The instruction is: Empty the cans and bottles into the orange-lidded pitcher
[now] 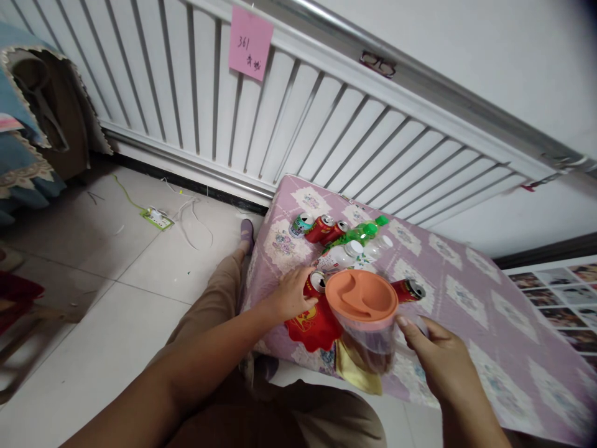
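- big white radiator [298, 118] runs along the wall, with a pink sticky note [250, 42] stuck on it, some handwriting on it
- pair of dark-framed glasses [377, 63] sitting on the ledge on top of the radiator
- low table has a purple patterned cloth [489, 298] over it
- far side of the table: a teal-and-white can [301, 224] on its side, two red cans [326, 229] right beside it, then a green bottle [361, 233] and a clear one with a white cap [342, 255], all lying down in a bunch
- green power strip [157, 218] on the tiled floor with white cables trailing off
- sheet of small photos [557, 292] at the right edge
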Motion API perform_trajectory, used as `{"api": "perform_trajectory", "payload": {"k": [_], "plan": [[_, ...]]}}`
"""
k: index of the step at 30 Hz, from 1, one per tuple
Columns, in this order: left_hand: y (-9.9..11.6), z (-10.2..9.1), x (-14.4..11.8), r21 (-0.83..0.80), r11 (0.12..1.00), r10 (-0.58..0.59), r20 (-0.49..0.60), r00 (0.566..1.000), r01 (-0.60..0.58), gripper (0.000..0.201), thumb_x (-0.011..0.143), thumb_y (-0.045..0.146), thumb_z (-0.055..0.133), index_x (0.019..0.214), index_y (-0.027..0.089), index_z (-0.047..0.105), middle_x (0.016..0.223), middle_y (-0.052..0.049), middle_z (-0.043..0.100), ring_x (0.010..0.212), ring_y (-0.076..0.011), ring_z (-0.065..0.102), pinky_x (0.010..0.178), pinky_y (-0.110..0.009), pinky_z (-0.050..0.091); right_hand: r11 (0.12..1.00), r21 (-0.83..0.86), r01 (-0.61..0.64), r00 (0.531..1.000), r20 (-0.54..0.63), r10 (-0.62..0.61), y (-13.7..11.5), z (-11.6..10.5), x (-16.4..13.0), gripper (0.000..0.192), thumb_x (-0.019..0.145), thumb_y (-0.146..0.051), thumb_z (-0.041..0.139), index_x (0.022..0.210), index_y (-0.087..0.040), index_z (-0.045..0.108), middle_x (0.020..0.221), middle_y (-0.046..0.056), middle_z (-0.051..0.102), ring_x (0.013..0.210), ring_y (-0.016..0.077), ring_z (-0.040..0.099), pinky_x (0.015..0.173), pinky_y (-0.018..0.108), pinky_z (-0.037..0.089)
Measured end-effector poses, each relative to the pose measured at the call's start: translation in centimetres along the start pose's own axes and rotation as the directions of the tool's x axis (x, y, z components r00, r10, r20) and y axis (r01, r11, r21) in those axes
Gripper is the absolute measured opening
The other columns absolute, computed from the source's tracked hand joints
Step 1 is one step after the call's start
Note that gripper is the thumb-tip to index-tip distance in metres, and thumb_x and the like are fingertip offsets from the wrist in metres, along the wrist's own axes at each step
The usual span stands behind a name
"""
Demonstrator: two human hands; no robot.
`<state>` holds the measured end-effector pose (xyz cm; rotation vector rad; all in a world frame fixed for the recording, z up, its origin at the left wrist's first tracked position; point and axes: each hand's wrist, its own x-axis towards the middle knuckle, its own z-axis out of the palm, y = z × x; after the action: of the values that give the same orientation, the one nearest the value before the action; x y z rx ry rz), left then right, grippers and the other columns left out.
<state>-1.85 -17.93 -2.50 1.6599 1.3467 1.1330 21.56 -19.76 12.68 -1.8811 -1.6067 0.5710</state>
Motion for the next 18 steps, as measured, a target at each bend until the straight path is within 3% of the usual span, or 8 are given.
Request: {"api": "perform_trajectory", "payload": {"k": [7, 18], "plan": [[-0.4, 0.3, 0.1, 0.013, 1.0, -0.005, -0.002, 1.0, 0.005, 0.076, 0.074, 0.018, 0.076, 0.142, 0.022, 0.043, 0.145, -0.014, 0.054, 0.136, -0.0341, 0.05, 0.116, -0.055, 0.037, 0.999, -0.042, 0.011, 0.999, 0.047, -0.009, 1.7, -0.4, 1.1, 0.035, 0.064, -0.057, 0.073, 0.066, -0.022, 0.073, 0.056, -0.001, 0.061, 0.057, 0.018, 0.055, 0.055, 0.028, 0.046], [-0.2, 0.2, 0.0, 0.003, 1.0, -0.01, -0.001, 1.0, 0.01, 0.076, 0.075, 0.018, 0.076, 0.143, 0.024, 0.042, 0.147, -0.013, 0.052, 0.138, -0.0338, 0.047, 0.118, -0.055, 0.036, 0.999, -0.036, 0.015, 0.999, 0.053, -0.013, 1.1, -0.3, 0.7, 0.039, 0.063, -0.058, 0.073, 0.059, -0.02, 0.069, 0.054, -0.001, 0.059, 0.053, 0.016, 0.051, 0.052, 0.027, 0.045]]}}
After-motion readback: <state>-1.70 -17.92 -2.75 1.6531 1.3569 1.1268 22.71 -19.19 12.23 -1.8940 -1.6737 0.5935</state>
